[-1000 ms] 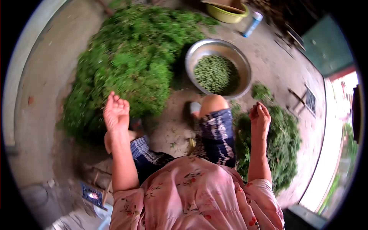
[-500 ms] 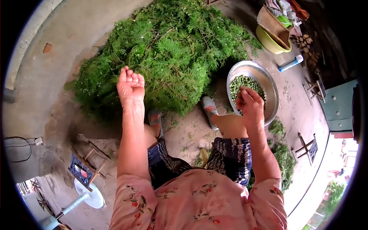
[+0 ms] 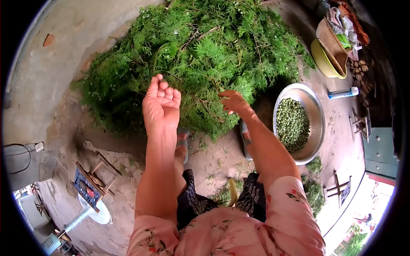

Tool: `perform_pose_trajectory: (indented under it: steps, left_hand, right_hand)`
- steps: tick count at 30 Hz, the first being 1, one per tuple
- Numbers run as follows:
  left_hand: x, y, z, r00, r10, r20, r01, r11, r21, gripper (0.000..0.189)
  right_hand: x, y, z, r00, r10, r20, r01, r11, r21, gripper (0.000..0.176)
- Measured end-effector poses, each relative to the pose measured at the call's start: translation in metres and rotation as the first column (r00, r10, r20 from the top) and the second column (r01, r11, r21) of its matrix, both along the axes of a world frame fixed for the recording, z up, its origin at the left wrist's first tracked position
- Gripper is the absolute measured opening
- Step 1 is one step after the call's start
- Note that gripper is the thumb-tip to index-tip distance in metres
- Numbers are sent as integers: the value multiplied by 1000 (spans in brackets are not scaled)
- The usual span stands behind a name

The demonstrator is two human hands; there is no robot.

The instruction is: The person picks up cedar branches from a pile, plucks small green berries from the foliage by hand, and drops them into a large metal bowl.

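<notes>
Green branches: reaching over the near side of their heap on the floor with the right hand, bending its fingers, unable to tell whether touching or gripping any. Holding the left hand palm up, curling its fingers loosely over a bare palm. Having a metal bowl of green fruits right of the heap.

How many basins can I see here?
2: a metal basin holding green berries, right of the right hand, and a yellow basin at upper right. More may be hidden.
</notes>
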State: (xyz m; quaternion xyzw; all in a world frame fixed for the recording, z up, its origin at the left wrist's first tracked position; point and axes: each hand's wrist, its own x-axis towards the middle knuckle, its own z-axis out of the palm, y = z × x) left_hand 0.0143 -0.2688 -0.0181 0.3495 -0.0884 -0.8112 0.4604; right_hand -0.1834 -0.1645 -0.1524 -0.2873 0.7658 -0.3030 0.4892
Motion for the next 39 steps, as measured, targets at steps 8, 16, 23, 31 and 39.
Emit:
perform_pose_trajectory:
  steps: [8, 16, 23, 31, 39]
  left_hand:
    - [1, -7, 2, 999, -46, -12, 47, 997, 55, 13]
    - [2, -8, 2, 999, -38, -16, 39, 998, 46, 13]
    - [-1, 0, -1, 996, -94, 10, 93, 995, 30, 12]
    - [-23, 17, 0, 873, -329, 361, 400, 906, -142, 14]
    - [-26, 18, 18, 829, -484, 281, 552, 788, -273, 23]
  right_hand:
    - [7, -52, -79, 953, 70, -294, -42, 994, 100, 53]
    - [13, -53, -35, 850, -285, -443, 233, 958, -168, 47]
    - [2, -20, 62, 832, -510, 217, 554, 773, -308, 39]
    - [35, 21, 117, 512, -141, 847, 659, 697, -282, 20]
    - [68, 42, 123, 403, 46, 914, 446, 862, -241, 26]
